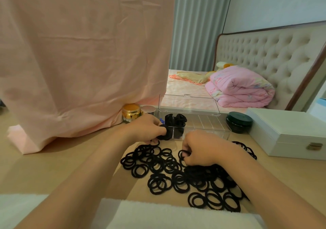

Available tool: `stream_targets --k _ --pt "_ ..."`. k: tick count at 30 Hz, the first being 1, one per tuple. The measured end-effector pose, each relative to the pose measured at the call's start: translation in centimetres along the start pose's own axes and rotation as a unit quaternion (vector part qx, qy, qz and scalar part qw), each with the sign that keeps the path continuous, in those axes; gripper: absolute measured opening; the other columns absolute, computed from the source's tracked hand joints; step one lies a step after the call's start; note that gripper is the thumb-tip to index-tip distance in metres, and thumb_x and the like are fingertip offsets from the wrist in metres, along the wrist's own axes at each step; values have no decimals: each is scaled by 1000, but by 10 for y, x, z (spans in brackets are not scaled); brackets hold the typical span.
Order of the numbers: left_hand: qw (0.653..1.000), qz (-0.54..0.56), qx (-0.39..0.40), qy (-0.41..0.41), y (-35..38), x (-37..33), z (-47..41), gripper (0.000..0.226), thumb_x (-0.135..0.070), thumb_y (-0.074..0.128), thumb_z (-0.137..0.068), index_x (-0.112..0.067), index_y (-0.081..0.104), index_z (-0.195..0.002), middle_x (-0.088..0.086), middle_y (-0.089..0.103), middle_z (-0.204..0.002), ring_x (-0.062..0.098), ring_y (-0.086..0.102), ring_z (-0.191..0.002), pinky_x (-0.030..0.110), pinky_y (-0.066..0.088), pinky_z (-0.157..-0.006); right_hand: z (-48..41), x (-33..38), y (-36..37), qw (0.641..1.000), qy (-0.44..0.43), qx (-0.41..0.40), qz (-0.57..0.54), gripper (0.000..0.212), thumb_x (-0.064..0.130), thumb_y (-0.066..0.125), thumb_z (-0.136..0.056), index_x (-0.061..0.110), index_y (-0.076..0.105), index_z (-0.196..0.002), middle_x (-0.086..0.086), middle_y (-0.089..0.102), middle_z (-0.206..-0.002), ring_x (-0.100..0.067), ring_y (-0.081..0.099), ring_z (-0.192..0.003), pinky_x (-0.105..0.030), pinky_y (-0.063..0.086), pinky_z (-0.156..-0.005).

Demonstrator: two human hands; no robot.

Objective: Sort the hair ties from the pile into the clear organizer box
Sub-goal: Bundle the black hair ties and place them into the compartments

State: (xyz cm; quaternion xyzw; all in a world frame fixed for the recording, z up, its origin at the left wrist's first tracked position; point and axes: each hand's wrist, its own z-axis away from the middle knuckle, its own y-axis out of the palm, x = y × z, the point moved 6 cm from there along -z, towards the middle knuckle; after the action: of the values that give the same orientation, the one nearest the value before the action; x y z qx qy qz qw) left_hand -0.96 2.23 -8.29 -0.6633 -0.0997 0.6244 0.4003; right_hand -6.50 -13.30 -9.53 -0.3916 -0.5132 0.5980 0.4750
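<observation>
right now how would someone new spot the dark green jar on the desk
Start at the white case on the desk's right side. The dark green jar sits against its left end, just right of the clear organizer box. It is the only low, round, dark-lidded container; the others near the pink cloth are gold and silver.

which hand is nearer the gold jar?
Left. The left hand is just in front of the gold jar; the right hand is farther away, over the hair-tie pile.
</observation>
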Motion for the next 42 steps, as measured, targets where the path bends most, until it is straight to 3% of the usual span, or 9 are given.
stream_targets --k 4,8,11,17,23,30,34,39,42 --pt "1000 20 6 3 7 -3 0 11 -22 61 -96 -14 66 -90 2 69 -97 13 69 -81 20 55 -63 12 -6 -19 980 -8 -12 -201 19 23 68 -86 5 70 -90 -1 60 -72 -11 52 -63 -29 49 -64" --pt "995 94 20 2 21 -7 0 15 -24 66 -95 -13 73 -101 6 73 -100 11 72 -84 26 61 -74 23 -8 -37 889 -19 -40 -455 9 8 63 -92 7 69 -86 -3 65 -61 -15 55 -49 -28 48 -58" --pt "974 215 69 -2 30 -13 2 16 -25 68 -94 -11 73 -102 7 75 -99 14 73 -84 28 59 -75 21 -6 -35 820 -13 -42 -570 6 6 66 -94 3 71 -91 -9 70 -70 -18 59 -56 -24 52 -52" --pt "914 379 145 15 32 -21 9 34 -25 58 -98 -2 64 -122 14 69 -105 24 71 -93 38 59 -86 18 -18 -28 801 80 -75 -589 10 11 74 -89 4 72 -97 -15 68 -66 -17 61 -50 -21 53 -49" --pt "959 265 94 34 29 -17 4 22 -18 70 -92 -8 70 -112 7 77 -101 19 74 -99 35 59 -88 19 -19 -29 796 99 -96 -589 15 13 77 -88 5 69 -98 -8 69 -60 -11 61 -43 -19 51 -45" --pt "956 275 94 43 27 -19 6 23 -25 66 -95 -16 72 -116 1 76 -103 15 70 -101 27 55 -80 21 -32 -45 850 59 -129 -507 42 29 85 -81 19 67 -117 -5 73 -105 -15 74 -78 -27 59 -60" --pt "968 232 58 71 20 -25 4 21 -26 68 -94 -21 74 -114 4 74 -110 14 67 -96 29 56 -82 18 -27 -44 809 8 -109 -578 30 17 77 -89 10 73 -118 -6 77 -104 -16 77 -92 -32 64 -74" --pt "978 179 25 104 9 -44 -5 20 -17 70 -93 -15 70 -113 8 76 -104 12 71 -86 25 58 -76 10 -36 -42 734 5 -139 -665 29 14 77 -88 6 74 -115 -10 77 -107 -19 77 -92 -31 63 -69" --pt "984 133 22 112 9 -57 -15 19 -21 75 -89 -17 69 -107 2 76 -89 10 72 -82 23 57 -73 8 -47 -43 733 30 -163 -659 26 12 77 -87 4 75 -111 -12 79 -100 -21 77 -89 -31 64 -69"
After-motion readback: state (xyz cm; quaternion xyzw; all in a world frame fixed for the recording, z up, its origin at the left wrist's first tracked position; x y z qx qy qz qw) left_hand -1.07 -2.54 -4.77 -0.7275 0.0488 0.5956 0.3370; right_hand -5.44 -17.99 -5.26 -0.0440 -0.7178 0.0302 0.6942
